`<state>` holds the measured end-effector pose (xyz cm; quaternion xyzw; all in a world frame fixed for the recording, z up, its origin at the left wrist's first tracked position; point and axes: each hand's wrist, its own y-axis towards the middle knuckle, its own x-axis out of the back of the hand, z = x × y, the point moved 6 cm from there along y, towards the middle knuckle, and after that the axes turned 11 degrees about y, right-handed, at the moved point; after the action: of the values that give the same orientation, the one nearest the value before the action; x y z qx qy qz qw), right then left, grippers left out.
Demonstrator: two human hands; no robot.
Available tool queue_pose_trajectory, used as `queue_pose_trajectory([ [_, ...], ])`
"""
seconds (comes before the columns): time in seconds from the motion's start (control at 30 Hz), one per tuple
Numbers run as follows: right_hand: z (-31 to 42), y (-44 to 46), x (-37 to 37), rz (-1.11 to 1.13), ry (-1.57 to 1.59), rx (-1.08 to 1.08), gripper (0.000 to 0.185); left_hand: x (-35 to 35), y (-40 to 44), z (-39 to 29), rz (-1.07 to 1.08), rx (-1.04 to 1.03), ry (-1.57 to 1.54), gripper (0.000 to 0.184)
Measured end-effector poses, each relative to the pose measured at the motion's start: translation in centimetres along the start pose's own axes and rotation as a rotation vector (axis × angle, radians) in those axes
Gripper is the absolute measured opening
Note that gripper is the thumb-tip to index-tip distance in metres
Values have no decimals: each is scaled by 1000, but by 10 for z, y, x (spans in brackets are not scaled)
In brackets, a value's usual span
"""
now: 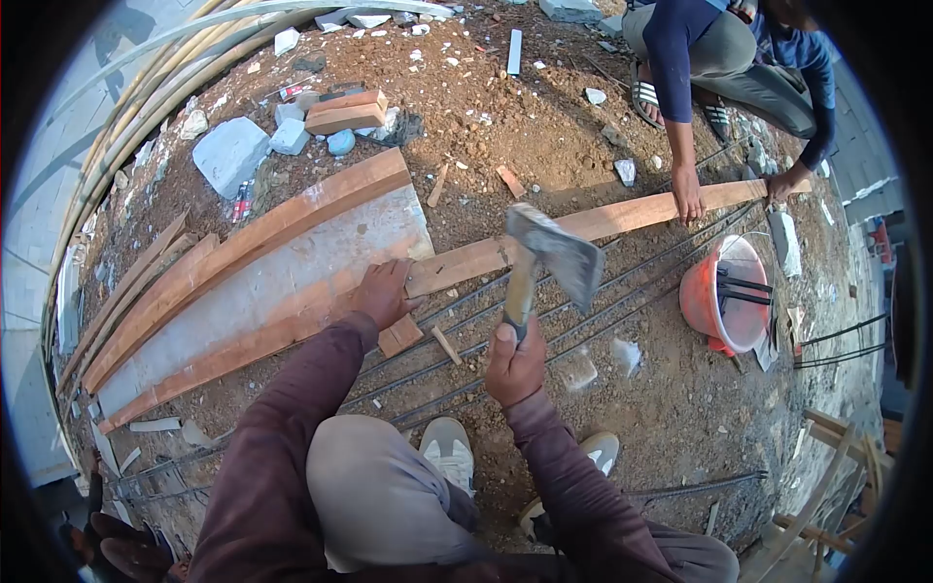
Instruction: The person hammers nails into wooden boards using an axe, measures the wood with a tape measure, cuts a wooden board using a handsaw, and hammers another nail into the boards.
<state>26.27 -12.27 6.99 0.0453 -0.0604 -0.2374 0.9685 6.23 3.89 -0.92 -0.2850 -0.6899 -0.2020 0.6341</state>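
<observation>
My right hand (515, 364) is wrapped round the wooden handle of a hatchet (559, 251). Its broad metal head is raised above a long timber (622, 216). My left hand (382, 294) grips the end of the wooden board (282, 332) on the near edge of a pale panel (282, 267), close to where the long timber meets it. A short wood block (399, 336) lies just below that hand. On the right, another person's hand (688, 194) and their other hand (780, 185) hold the long timber down near its far end.
Several steel bars (466, 306) run across the dirt under the long timber. An orange bucket (702, 301) with dark tools in it stands at the right. Stone blocks (231, 154) and a brick-like wood piece (346, 115) lie beyond the panel. Curved pipes (146, 107) edge the left.
</observation>
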Motion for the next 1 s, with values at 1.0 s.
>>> queue_pose_trajectory([
  [1.0, -61, -13, -26, 460, -434, -345, 47, -2, 9, 10, -96, -24, -20, 74],
])
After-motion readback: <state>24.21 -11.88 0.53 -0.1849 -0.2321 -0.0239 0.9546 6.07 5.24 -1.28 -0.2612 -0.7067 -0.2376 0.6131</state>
